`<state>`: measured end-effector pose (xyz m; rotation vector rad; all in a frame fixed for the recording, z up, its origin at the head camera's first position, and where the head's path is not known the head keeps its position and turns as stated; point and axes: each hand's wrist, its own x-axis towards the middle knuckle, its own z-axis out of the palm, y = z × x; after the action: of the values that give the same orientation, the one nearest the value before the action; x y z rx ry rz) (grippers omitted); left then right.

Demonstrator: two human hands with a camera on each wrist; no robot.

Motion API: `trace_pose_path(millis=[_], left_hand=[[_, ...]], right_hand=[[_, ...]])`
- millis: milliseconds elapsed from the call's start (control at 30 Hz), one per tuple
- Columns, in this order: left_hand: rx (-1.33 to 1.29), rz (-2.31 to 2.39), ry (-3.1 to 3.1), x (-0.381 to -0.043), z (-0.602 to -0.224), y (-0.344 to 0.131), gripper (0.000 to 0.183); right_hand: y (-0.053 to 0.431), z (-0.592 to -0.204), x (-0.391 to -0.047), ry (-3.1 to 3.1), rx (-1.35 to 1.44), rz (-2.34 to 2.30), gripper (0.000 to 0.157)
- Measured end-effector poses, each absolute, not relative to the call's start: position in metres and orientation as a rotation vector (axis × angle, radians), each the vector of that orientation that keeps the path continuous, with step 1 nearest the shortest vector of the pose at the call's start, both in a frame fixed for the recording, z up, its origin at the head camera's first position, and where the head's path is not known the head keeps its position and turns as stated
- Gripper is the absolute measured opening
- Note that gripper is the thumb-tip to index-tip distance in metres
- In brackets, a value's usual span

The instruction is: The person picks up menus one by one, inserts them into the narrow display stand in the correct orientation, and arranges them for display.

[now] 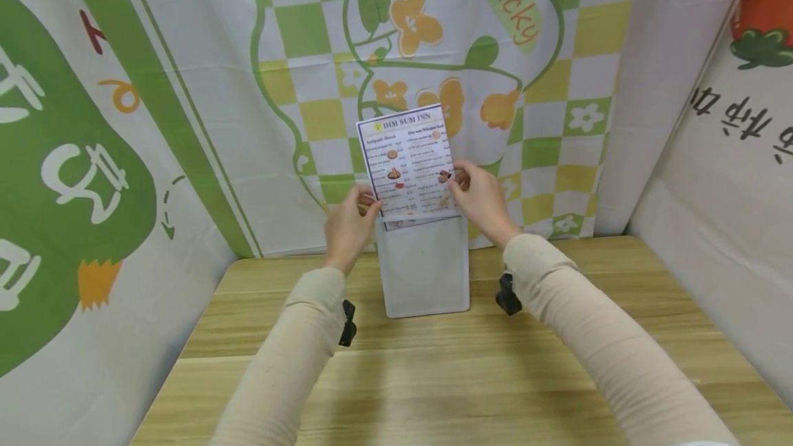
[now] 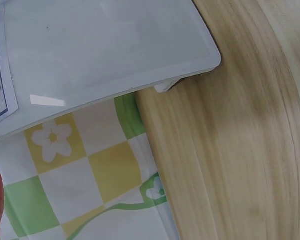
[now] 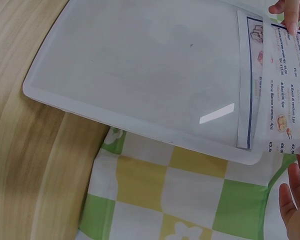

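Observation:
A printed menu sheet (image 1: 409,164) headed "DIM SUM INN" stands above a white-framed display stand (image 1: 424,267). Its bottom strip sits behind the stand's clear front, also seen in the left wrist view as a menu corner (image 2: 0,95). My left hand (image 1: 352,222) pinches the sheet's lower left edge. On the opposite side, my right hand (image 1: 483,198) pinches the right edge a bit higher up. The right wrist view shows the menu (image 3: 290,90) at the stand's top end, with fingers of both hands at its edges. In the left wrist view only a fingertip shows.
The stand rests on a wooden table (image 1: 434,377), near its back edge. Behind hangs a green, yellow and white printed curtain (image 1: 297,88); more printed cloth covers both sides. A black wrist camera (image 1: 348,322) is strapped at the left wrist, another (image 1: 508,294) at the right.

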<state>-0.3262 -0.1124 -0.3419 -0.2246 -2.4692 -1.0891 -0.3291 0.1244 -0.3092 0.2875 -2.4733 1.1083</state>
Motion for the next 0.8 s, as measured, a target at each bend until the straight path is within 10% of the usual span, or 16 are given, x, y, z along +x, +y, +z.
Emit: trace_pose_path(millis=[800], left_hand=[[-0.073,-1.154,-2.544,-0.326,-0.353,-0.108,0.030]], right_hand=[[0.130,-0.348,-0.325,-2.475,0.274,1.093,0.024]])
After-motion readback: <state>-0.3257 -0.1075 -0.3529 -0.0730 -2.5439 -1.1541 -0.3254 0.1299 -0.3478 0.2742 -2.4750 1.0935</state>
